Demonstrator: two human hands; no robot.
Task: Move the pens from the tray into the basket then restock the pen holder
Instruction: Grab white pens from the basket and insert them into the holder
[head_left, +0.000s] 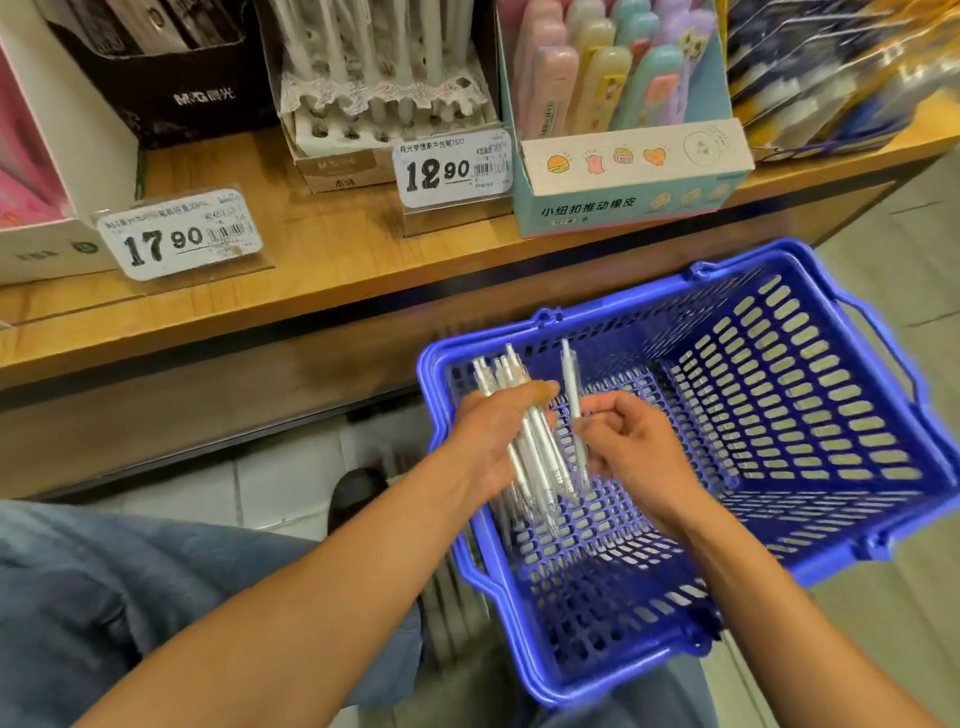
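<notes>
White slim pens (524, 415) bunched, over blue perforated basket (810, 374).

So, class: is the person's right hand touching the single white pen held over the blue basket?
Touching. The head view shows the right hand with its fingers closed round the single white pen, no gap between them, above the blue basket.

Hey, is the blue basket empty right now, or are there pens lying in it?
Apparently empty: the blue basket shows bare mesh. The white pens are in the left hand; the right hand holds one.
</notes>
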